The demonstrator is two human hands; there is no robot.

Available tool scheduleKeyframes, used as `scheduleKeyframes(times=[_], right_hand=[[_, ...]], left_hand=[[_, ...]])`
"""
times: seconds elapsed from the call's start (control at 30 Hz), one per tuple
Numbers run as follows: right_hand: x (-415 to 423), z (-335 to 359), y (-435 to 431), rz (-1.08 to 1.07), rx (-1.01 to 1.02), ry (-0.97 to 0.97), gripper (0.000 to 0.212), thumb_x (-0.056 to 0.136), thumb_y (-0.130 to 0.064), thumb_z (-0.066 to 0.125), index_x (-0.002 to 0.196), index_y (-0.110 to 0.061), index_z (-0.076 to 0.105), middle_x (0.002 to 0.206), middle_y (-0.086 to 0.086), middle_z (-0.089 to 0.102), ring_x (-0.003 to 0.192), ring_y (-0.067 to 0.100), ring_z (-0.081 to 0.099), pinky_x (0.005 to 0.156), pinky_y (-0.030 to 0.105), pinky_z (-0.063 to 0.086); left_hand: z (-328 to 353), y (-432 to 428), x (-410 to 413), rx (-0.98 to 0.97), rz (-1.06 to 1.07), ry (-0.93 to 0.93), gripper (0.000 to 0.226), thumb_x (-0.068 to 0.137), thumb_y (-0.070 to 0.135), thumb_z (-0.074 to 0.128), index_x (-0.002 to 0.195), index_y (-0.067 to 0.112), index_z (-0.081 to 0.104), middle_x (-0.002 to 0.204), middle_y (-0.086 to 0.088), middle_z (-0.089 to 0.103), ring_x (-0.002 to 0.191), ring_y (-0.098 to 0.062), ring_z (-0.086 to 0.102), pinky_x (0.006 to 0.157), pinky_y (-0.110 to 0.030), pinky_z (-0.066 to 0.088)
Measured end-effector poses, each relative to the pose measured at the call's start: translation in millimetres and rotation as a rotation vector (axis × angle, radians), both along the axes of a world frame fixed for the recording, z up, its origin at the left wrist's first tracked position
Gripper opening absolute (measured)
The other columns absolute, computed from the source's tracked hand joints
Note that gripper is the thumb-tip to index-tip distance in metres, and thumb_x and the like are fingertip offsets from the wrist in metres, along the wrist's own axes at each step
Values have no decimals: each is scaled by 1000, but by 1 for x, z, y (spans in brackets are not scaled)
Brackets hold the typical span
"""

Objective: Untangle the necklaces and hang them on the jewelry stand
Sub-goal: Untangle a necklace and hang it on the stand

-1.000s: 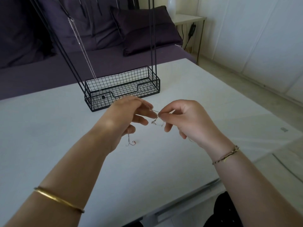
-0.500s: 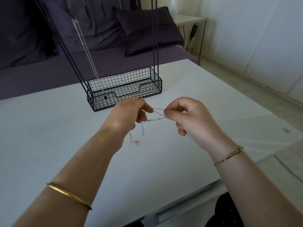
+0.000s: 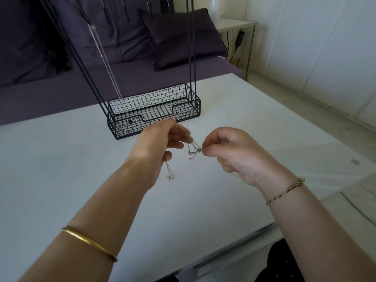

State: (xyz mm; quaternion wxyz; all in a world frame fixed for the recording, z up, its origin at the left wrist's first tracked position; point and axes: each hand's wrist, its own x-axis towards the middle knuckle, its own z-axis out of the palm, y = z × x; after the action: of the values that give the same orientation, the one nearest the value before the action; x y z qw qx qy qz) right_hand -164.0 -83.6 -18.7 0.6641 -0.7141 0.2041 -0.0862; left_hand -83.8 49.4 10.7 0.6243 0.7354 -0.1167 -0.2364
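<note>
Thin tangled necklace chains [image 3: 194,150] stretch between my two hands, held a little above the white table [image 3: 61,169]. My left hand [image 3: 162,143] pinches the chains at their left end, and a loose end with a small clasp [image 3: 168,177] dangles below it. My right hand [image 3: 230,153] pinches the knot of chains at its fingertips. The black wire jewelry stand [image 3: 154,110] sits just behind my hands, its basket base on the table and its rods rising out of frame. One silver chain [image 3: 105,64] hangs from the stand into the basket.
A purple sofa [image 3: 101,58] with a cushion [image 3: 179,37] lies behind the table. A small white side table [image 3: 234,25] with a cable stands at the back right. The table's near edge [image 3: 234,247] runs in front of my lap.
My hands have come closer together, so the chains that were pulled taut between them now bunch into a short knot at my right fingertips.
</note>
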Motion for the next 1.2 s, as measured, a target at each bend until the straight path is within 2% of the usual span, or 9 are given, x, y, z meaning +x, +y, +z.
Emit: scheduleKeyframes(times=[0.13, 0.37, 0.6, 0.73, 0.87, 0.93, 1.03, 1.13, 1.2], right_hand=[[1, 0, 2, -1, 80, 11, 21, 84, 7, 59, 72, -10, 57, 59, 3, 42, 35, 7, 24, 36, 14, 18], [4, -2, 2, -61, 192, 76, 14, 90, 1, 51, 81, -10, 55, 56, 5, 54, 33, 7, 21, 34, 15, 15], [3, 2, -1, -43, 101, 26, 9, 83, -24, 69, 77, -18, 64, 47, -11, 38, 40, 7, 23, 38, 18, 18], [3, 1, 2, -24, 98, -48, 6, 81, -15, 70, 76, -15, 68, 51, -9, 44, 42, 7, 33, 44, 19, 32], [5, 1, 4, -26, 203, -95, 12, 82, -2, 65, 70, -6, 64, 65, 4, 58, 56, 14, 53, 62, 27, 51], [6, 0, 5, -33, 167, -82, 12, 80, -1, 64, 69, -6, 64, 63, 7, 56, 53, 14, 51, 63, 30, 45], [7, -1, 5, -35, 130, -91, 14, 78, 2, 65, 71, -11, 65, 71, 10, 55, 47, 8, 38, 51, 21, 32], [6, -1, 3, -47, 79, -103, 22, 77, 5, 65, 74, -16, 59, 53, -11, 49, 39, 3, 35, 44, 18, 27], [6, -2, 2, -59, 48, -107, 25, 78, 4, 64, 72, -19, 56, 54, -13, 50, 40, 2, 34, 42, 18, 25]], left_hand=[[0, 0, 0, 0, -8, 7, 31, 90, 14, 35, 68, 14, 57, 68, -4, 68, 71, -16, 57, 55, -28, 28], [-2, -2, 0, 34, 16, -25, 29, 90, 16, 37, 70, 16, 57, 59, 0, 59, 65, -16, 55, 57, -30, 29], [-3, 0, 1, 2, 58, -3, 29, 92, 16, 36, 66, 16, 52, 56, 0, 58, 61, -16, 52, 53, -28, 28], [-2, -1, 0, -6, 48, 3, 33, 94, 17, 34, 68, 14, 55, 58, -2, 59, 62, -16, 53, 53, -28, 28], [0, -2, -2, 0, 31, -6, 28, 91, 14, 36, 70, 14, 55, 55, 0, 57, 62, -18, 55, 53, -27, 28], [2, -2, -3, -19, 24, 23, 29, 94, 16, 37, 70, 14, 54, 52, 1, 53, 56, -17, 54, 52, -26, 28], [4, -2, -3, -44, 17, 55, 34, 98, 23, 36, 73, 12, 55, 51, 2, 50, 47, -15, 45, 49, -25, 28], [6, 0, -1, -4, 29, 4, 34, 98, 24, 37, 73, 12, 57, 55, -2, 59, 45, -14, 33, 49, -25, 26], [7, 2, -1, 60, 38, -51, 33, 97, 27, 39, 75, 12, 58, 60, -4, 66, 43, -12, 31, 50, -24, 28]])
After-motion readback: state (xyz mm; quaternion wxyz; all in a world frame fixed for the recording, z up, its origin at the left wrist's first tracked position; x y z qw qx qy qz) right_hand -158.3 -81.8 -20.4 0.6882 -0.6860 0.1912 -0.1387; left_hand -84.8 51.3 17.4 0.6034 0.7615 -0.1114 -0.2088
